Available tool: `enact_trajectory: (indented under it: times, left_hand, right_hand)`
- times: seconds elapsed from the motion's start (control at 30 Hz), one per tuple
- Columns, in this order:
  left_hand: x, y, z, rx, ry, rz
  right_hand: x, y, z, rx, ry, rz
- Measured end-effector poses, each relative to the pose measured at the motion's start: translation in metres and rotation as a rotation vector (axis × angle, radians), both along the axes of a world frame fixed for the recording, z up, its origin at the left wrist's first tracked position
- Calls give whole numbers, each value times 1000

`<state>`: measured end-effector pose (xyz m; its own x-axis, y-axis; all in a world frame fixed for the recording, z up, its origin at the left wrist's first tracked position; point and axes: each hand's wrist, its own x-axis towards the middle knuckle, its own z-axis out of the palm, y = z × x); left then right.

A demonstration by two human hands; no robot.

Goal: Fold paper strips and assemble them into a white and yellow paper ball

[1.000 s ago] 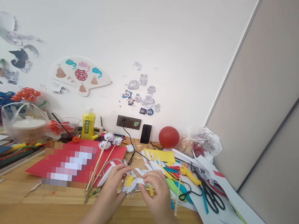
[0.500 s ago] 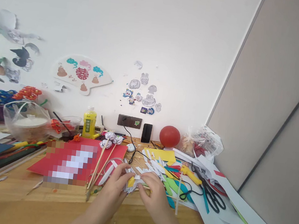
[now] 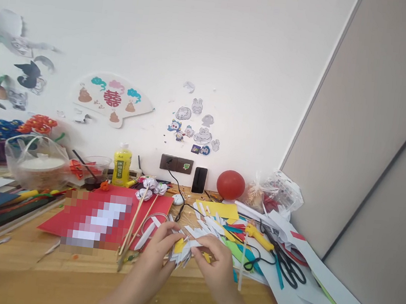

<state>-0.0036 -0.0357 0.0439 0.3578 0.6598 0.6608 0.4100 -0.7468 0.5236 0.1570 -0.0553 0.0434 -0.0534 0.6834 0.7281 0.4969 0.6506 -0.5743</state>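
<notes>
Low over the wooden bench (image 3: 61, 285), near the 6 o'clock side of the view, the left hand (image 3: 159, 251) pinches a white-and-yellow paper flower (image 3: 182, 252) by its 9 o'clock side, while the right hand (image 3: 216, 262) holds its 2 o'clock edge, thumb and fingers narrow on the white paper. From the flower, crumpled white blooms (image 3: 148, 189) on sticks lie toward 11 o'clock, a red balloon (image 3: 230, 185) at 1, and black-handled scissors (image 3: 290, 271) at 3, beyond a yellow glue gun (image 3: 261, 237).

i count my two hands (image 3: 157, 250), one paper bundle (image 3: 185, 254), one smartphone (image 3: 199, 180), one drink bottle (image 3: 121, 166), one glue gun (image 3: 261, 237), one red balloon (image 3: 230, 185).
</notes>
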Motion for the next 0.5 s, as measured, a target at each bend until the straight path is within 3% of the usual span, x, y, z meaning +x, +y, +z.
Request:
enact_trajectory:
  times: [0.3, 0.5]
  left_hand:
    - [2, 2, -7, -15, 80, 47]
    - [2, 1, -10, 7, 149, 75]
  right_hand:
    - [-5, 8, -9, -281, 52, -74]
    - [-6, 4, -7, -252, -103, -104]
